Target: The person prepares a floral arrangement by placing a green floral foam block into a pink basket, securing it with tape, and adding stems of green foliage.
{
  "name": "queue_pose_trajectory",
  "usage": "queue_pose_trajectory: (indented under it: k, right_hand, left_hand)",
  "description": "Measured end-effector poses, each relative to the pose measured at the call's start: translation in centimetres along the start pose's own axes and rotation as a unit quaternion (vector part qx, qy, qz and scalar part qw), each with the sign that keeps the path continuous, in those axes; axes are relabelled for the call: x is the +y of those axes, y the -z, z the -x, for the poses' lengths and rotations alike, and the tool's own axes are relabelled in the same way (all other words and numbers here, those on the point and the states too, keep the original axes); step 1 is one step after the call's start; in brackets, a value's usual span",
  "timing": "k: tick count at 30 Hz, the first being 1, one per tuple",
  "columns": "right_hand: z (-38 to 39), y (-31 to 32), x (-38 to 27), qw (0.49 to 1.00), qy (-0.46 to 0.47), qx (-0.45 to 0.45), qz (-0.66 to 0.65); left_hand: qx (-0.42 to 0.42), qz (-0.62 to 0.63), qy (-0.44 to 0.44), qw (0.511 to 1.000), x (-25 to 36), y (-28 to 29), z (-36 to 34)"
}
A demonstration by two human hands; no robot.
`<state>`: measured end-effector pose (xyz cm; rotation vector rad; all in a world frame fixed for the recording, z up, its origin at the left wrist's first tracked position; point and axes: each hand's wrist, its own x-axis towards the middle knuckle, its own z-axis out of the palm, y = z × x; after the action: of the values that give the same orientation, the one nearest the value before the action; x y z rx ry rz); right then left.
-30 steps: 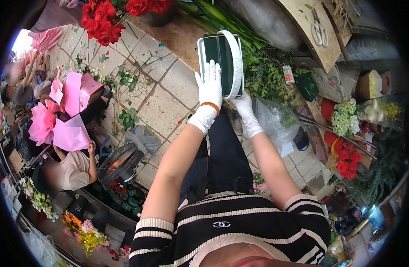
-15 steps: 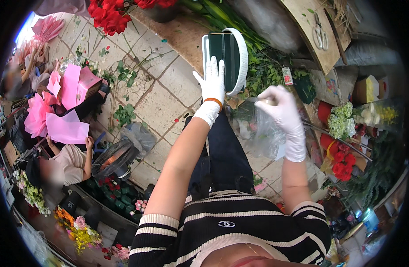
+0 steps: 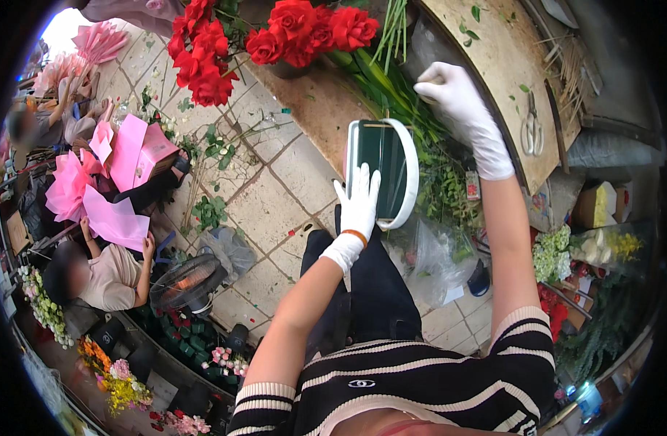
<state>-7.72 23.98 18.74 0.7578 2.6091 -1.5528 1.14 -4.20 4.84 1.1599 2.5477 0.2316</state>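
Observation:
My left hand [image 3: 359, 211], in a white glove, lies with fingers spread on a dark green block [image 3: 393, 190]. The block fills a white basket [image 3: 409, 174] with a curved handle along its right side. Thin lines run lengthwise over the block, which looks like floral foam. Farther up and to the right, my gloved right hand [image 3: 455, 105] is closed, beside long green leaves [image 3: 373, 86]. Whatever it may hold is hidden by the fingers. Leafy green sprigs [image 3: 449, 185] lie just right of the basket.
Red roses [image 3: 297, 33] stand at the far edge. A wooden board [image 3: 526, 80] at right carries scissors [image 3: 531, 131]. Clear plastic wrap [image 3: 438, 261] lies near my legs. At left are a fan [image 3: 188, 282] and a person [image 3: 104, 272] with pink paper [image 3: 115, 218].
My right hand has moved up and away from beside the basket to the long leaves. My left hand stays on the green block. The view has shifted, bringing more roses into sight.

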Motion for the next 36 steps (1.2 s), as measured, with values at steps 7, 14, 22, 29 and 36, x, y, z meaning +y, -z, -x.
queue_pose_trajectory:
  k: [7, 14, 22, 29, 36]
  right_hand:
    - [-11.0, -4.6, 11.7, 0.989, -0.128, -0.047, -0.055]
    - [-11.9, -9.9, 19.4, 0.96, -0.189, -0.198, -0.066]
    - [-13.5, -16.3, 10.6, 0.813, 0.062, -0.413, 0.405]
    - [-5.9, -12.2, -3.1, 0.836, 0.151, -0.245, 0.466]
    - [8.8, -7.1, -12.1, 0.943, 0.083, 0.025, 0.321]
  left_hand:
    - [-0.028, 0.026, 0.006, 0.999, -0.3, 0.3, -0.5]
    - [-0.08, -0.003, 0.003, 0.997, -0.4, 0.8, -1.0]
    - [-0.057, 0.03, -0.007, 0.998, -0.7, 0.2, -0.5]
    - [-0.004, 0.032, -0.006, 0.999, -0.6, 0.9, -0.2]
    - [0.014, -0.011, 0.008, 1.0, 0.0, 1.2, 0.3]
